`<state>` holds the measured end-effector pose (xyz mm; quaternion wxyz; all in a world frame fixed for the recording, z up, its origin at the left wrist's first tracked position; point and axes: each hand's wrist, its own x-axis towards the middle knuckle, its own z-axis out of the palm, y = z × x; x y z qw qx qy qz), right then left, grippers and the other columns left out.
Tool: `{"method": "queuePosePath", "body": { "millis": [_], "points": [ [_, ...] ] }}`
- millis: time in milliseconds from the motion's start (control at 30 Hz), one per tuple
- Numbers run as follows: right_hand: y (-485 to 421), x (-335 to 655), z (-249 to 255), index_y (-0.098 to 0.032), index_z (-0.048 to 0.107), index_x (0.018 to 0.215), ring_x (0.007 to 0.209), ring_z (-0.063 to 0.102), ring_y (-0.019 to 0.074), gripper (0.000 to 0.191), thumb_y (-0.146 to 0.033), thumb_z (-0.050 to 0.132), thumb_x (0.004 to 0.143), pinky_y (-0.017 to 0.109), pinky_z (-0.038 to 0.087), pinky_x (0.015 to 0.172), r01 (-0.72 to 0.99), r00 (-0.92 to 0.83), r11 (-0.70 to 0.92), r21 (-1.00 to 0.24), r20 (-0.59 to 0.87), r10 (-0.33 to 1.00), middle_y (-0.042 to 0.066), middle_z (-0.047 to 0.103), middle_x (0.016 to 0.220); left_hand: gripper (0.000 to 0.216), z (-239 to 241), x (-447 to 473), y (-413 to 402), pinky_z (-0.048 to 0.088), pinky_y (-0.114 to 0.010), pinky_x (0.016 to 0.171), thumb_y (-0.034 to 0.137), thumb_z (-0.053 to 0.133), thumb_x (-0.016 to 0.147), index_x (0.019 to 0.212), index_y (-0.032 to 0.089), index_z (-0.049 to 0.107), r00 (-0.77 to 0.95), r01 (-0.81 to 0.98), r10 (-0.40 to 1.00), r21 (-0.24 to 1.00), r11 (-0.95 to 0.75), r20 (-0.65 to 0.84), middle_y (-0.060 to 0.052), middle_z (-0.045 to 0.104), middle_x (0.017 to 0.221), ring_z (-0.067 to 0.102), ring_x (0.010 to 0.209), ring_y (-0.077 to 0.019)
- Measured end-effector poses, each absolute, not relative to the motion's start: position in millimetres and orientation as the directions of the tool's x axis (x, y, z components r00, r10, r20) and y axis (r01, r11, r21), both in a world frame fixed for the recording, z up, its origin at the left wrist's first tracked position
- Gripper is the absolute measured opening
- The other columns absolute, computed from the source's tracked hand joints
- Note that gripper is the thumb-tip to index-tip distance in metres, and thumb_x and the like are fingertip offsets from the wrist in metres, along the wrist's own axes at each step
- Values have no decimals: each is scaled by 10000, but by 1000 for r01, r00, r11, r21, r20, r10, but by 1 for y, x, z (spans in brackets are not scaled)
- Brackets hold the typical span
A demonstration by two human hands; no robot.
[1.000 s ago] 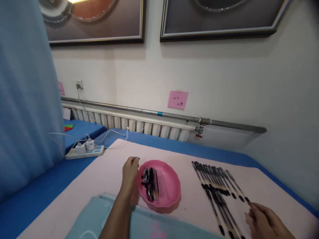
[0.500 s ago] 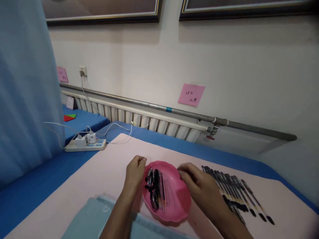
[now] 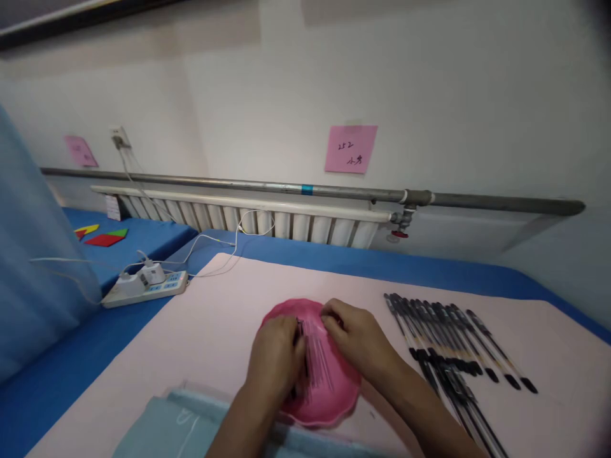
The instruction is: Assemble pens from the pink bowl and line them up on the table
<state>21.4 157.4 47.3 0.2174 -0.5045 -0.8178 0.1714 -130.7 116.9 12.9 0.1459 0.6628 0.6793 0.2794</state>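
Note:
A pink scalloped plate (image 3: pixel 334 401) lies in front of me with clear thin tubes (image 3: pixel 319 359) and black pen parts (image 3: pixel 300 327) in it. Over the plate's left side, my left hand (image 3: pixel 277 356) curls its fingers around the black pen parts, hiding most of them; motion blurs its fingertips. My right hand (image 3: pixel 356 334) is closed at the upper right rim, thumb and fingers pinching the edge. To the right, several black-and-clear pens (image 3: pixel 439 331) lie side by side in a slanted row. More pens (image 3: pixel 461 394) lie nearer, partly behind my right forearm.
Pale pink paper (image 3: pixel 210 331) covers the blue bed (image 3: pixel 405 261). A folded light-blue cloth (image 3: pixel 157 426) lies at the front left. Behind it, a power strip (image 3: pixel 167 286) holds white chargers. A radiator (image 3: pixel 286 226) and a metal pipe (image 3: pixel 238 184) run along the wall.
My left hand has moved from the plate's left rim in over the black pen parts. My right hand stays by the right rim. The view has turned right, showing more of the nearer pens.

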Motion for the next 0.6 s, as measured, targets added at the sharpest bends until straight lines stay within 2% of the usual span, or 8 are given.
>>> {"method": "queuePosePath", "body": {
  "millis": [67,167,267,367,500,600],
  "points": [
    [156,20,45,-204,593,723,640,582,168,220,-143,400,807,257,335,567,798,-421,441,-412,143,896,30,668,713,178,8,-118,116,391,-384,753,201,502,746,765,147,670,-32,852,982,519,-70,185,-173,672,845,592,832,-298],
    [152,20,41,-192,609,697,633,591,189,210,-112,433,777,266,298,545,826,-435,439,-353,96,896,61,680,709,254,4,-106,115,392,-433,854,143,491,742,859,75,705,-86,875,986,483,6,145,-251,670,918,588,953,-364],
    [146,16,38,-171,643,760,654,620,212,217,-93,441,764,268,289,532,846,-451,439,-304,34,892,90,700,742,372,9,-103,114,415,-438,866,89,374,792,1006,29,672,-107,930,994,352,107,-19,-267,659,999,582,1019,-360],
    [140,7,33,-155,669,844,639,643,224,232,-112,454,771,272,295,510,851,-470,438,-289,-46,882,103,716,746,431,17,-104,114,434,-412,875,75,308,822,1128,18,607,-98,960,984,246,133,-150,-250,636,1100,575,1067,-324],
    [137,-2,26,-129,645,1024,662,664,255,299,-145,495,767,284,329,510,860,-466,414,-299,-130,875,124,729,768,437,20,-103,114,404,-378,935,114,354,830,1207,31,559,-108,959,979,242,149,-174,-236,584,1209,516,1162,-305],
    [138,0,21,-125,610,1096,738,668,283,340,-147,480,783,301,361,547,862,-450,386,-329,-146,881,148,726,858,418,18,-101,116,388,-388,947,147,423,809,1177,32,585,-113,938,976,303,167,-186,-249,597,1176,519,1152,-321]
  ]
}}
